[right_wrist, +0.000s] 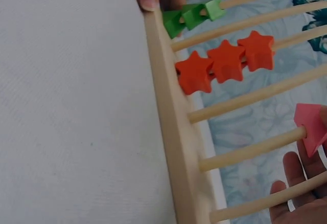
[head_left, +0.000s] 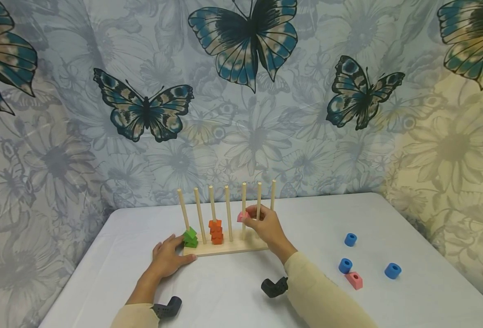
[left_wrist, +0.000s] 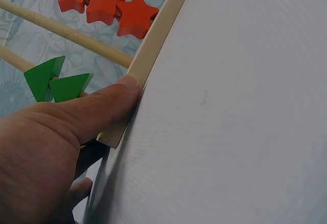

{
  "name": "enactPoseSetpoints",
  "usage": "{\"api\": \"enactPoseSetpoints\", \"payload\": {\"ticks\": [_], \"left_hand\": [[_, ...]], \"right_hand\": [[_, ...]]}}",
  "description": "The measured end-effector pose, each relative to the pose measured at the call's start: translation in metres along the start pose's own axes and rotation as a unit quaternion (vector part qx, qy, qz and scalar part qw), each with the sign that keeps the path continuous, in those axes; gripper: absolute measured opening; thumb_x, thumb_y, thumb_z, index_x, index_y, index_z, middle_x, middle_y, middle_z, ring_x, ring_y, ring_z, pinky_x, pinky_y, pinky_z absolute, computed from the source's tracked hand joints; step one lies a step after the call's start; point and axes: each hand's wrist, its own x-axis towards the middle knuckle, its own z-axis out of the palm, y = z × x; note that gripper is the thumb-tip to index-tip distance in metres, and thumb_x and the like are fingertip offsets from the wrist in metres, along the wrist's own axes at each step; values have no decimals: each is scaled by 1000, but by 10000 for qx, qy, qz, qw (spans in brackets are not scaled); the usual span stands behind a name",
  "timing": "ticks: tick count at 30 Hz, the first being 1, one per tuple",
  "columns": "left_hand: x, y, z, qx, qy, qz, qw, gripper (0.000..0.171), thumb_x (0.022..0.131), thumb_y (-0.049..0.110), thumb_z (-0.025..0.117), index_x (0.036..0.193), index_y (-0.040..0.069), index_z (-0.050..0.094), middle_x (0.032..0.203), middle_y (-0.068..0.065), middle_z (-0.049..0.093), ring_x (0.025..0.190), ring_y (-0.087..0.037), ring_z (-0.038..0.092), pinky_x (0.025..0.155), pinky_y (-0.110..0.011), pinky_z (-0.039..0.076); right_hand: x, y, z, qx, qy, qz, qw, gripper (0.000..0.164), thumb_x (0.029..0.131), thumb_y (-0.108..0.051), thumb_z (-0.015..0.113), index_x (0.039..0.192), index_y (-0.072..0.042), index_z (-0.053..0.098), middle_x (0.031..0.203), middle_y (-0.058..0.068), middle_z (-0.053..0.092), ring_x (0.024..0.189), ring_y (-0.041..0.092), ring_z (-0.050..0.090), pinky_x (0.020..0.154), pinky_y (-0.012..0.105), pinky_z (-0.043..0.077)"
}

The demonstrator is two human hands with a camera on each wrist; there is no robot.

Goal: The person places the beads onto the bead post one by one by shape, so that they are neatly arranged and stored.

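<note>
A wooden peg board [head_left: 233,247] with several upright pegs stands on the table. My left hand [head_left: 167,257] holds its left end, the thumb [left_wrist: 110,104] lying along the front edge. Between the fingers and thumb of my right hand [head_left: 271,228] is a pink block [right_wrist: 308,124], pinched partway up the fifth peg from the left; that peg passes into its hole. Green triangular blocks [head_left: 190,238] are stacked on the leftmost peg, close to my left hand. Three orange-red star blocks [right_wrist: 226,60] sit on the third peg.
To the right lie three loose blue cylinders, one at the back [head_left: 350,239], another blue cylinder [head_left: 345,265] touching a pink block [head_left: 354,280], and the third blue cylinder [head_left: 393,271] farther right. A butterfly-patterned cloth [head_left: 257,136] hangs behind the white table [head_left: 225,291].
</note>
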Motion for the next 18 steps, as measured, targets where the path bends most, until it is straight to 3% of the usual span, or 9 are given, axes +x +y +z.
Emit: {"api": "enactPoseSetpoints", "payload": {"ticks": [3,9,18], "left_hand": [[0,0,0,-10,4,9,10000,79,75,39,83,134,-4,53,138,-23,49,138,-41,27,110,-58,3],[0,0,0,-36,0,-13,10000,79,75,39,83,134,-4,53,138,-24,49,138,-41,26,110,-58,2],[1,0,0,-11,-11,-30,10000,79,74,39,83,134,-3,53,138,-24,49,138,-41,26,110,-57,3]], "right_hand": [[6,18,0,-37,20,67,10000,25,82,-3,74,105,1,66,97,9,66,96,25,59,88,42,47],[0,14,1,-197,-68,144,9997,25,82,1,72,105,6,64,99,14,66,97,27,59,90,47,45],[8,44,2,-456,-29,284,9986,26,80,-3,75,104,-2,66,96,6,66,95,23,60,90,45,46]]}}
